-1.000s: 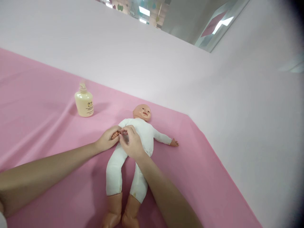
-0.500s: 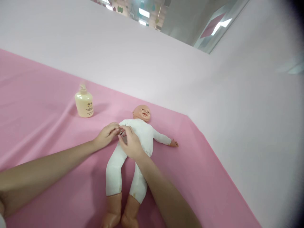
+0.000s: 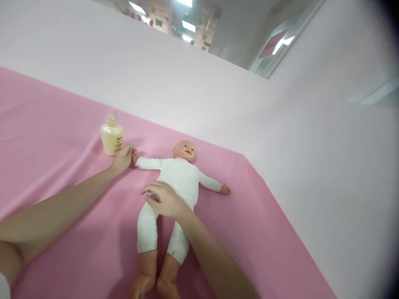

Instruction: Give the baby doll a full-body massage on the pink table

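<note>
A baby doll (image 3: 179, 176) in a white suit lies face up on the pink cloth (image 3: 62, 120), head toward the wall and both arms spread. My left hand (image 3: 122, 158) grips the doll's small hand at the end of its outstretched arm, right next to a cream pump bottle (image 3: 112, 139). My right hand (image 3: 162, 200) rests palm down on the doll's hip with fingers loosely curled. It is blurred, and something small and greyish may sit under the fingers.
The pink cloth runs up to a pale wall (image 3: 193, 95) at the back and ends at an edge on the right (image 3: 280, 216). The doll's bare plastic feet (image 3: 154, 284) point toward me.
My left hand has drawn the doll's arm out from its chest toward the bottle. My right hand has slid down from the chest to the hip.
</note>
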`<act>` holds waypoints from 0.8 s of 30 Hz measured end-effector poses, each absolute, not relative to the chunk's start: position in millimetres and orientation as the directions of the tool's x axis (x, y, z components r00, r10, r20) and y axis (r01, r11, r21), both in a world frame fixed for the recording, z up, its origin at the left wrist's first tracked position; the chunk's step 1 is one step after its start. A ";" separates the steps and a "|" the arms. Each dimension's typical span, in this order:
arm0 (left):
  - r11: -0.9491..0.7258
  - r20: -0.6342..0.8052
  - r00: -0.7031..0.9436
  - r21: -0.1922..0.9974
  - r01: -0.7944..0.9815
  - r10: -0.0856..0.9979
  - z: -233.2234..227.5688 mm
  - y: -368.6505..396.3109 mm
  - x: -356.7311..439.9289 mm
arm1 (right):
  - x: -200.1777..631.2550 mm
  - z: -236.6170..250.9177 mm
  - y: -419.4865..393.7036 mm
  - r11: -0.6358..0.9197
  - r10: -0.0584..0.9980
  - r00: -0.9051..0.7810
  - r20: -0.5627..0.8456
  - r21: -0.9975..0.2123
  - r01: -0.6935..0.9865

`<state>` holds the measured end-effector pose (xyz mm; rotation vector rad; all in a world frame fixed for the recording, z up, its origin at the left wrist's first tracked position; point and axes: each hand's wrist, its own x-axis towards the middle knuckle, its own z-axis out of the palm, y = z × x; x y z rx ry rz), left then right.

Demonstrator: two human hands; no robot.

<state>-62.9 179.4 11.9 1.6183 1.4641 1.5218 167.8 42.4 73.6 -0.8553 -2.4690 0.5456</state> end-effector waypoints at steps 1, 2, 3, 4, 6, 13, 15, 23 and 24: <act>-0.307 0.391 -0.190 0.882 0.358 0.900 9.2 180.6 -63.8 | 168.8 75.0 34.1 0.737 0.629 -0.725 0.281 -0.514 0.440; -0.302 0.384 -0.190 0.886 0.351 0.904 6.4 182.0 -64.7 | 170.4 76.3 24.9 0.750 0.603 -0.752 0.267 -0.513 0.419; -0.303 0.382 -0.187 0.888 0.346 0.905 3.7 183.3 -65.6 | 172.3 77.5 15.2 0.764 0.573 -0.781 0.249 -0.507 0.399; -0.307 0.382 -0.181 0.888 0.342 0.906 1.2 184.4 -66.6 | 174.5 78.4 5.1 0.780 0.544 -0.806 0.235 -0.497 0.381; -0.314 0.385 -0.167 0.887 0.338 0.908 -2.5 185.6 -68.0 | 178.4 80.1 -15.7 0.816 0.471 -0.859 0.198 -0.469 0.339; -0.328 0.410 -0.111 0.841 0.431 0.905 4.8 177.1 -67.1 | 179.1 92.6 -72.3 0.898 0.275 -0.961 -0.011 -0.354 0.261; -0.376 0.474 -0.086 0.784 0.494 0.876 11.7 170.8 -63.9 | 180.2 97.3 -79.1 0.917 0.273 -0.961 -0.047 -0.291 0.275; -0.602 0.594 0.123 0.749 0.278 0.795 45.7 112.2 -13.4 | 184.9 79.4 -91.4 0.951 0.306 -0.952 -0.003 -0.048 0.305; -0.612 0.592 0.155 0.764 0.203 0.791 51.2 103.2 -5.7 | 184.5 77.0 -91.5 0.952 0.306 -0.952 -0.001 -0.031 0.305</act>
